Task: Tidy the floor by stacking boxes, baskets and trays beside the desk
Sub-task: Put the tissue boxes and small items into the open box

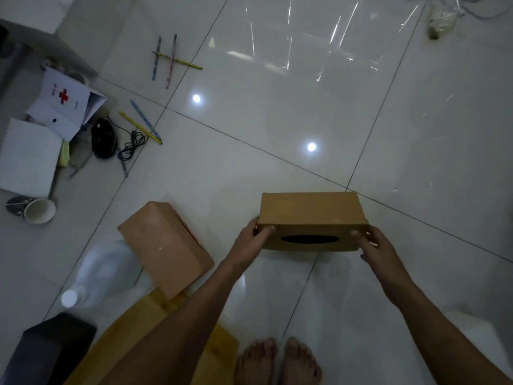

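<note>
A brown cardboard tissue box with a dark oval slot on its near face is held just above the white tiled floor in the lower middle. My left hand grips its left end, thumb on the front edge. My right hand grips its right end the same way. A second brown cardboard box lies tilted on the floor to the left, resting partly on a flat yellow-brown box under my left forearm.
Left side: a first-aid booklet, white paper sheets, a black mouse with cable, pencils, a paper cup, a clear plastic bottle, a dark box. More pencils lie farther off. My bare feet stand below.
</note>
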Demonstrator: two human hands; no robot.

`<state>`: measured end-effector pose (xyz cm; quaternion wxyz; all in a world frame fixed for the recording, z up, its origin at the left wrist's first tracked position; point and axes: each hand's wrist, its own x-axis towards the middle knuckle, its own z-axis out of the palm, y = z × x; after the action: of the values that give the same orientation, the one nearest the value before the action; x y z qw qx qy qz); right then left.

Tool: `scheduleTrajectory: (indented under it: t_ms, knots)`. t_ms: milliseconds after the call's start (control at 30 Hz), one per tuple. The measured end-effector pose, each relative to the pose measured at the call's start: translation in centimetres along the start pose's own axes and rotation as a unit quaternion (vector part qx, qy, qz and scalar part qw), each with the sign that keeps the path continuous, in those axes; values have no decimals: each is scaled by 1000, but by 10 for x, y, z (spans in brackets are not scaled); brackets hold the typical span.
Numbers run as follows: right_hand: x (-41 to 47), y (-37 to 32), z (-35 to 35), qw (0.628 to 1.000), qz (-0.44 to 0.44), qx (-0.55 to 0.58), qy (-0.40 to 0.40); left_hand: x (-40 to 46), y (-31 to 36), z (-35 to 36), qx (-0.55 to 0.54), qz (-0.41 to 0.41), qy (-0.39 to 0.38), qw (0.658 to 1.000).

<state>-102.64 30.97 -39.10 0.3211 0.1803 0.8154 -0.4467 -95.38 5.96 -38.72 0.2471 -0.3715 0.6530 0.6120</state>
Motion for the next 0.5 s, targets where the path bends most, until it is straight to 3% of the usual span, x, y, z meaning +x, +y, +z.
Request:
scheduleTrajectory:
  t_ms: [200, 500]
  knots:
    - [-47, -28, 5, 999, -42, -31, -1, -63, 4, -36, -32, -13, 17, 999]
    - [-174, -68, -26, 998, -17, 47, -37, -191, 39, -69, -34, 13, 10, 999]
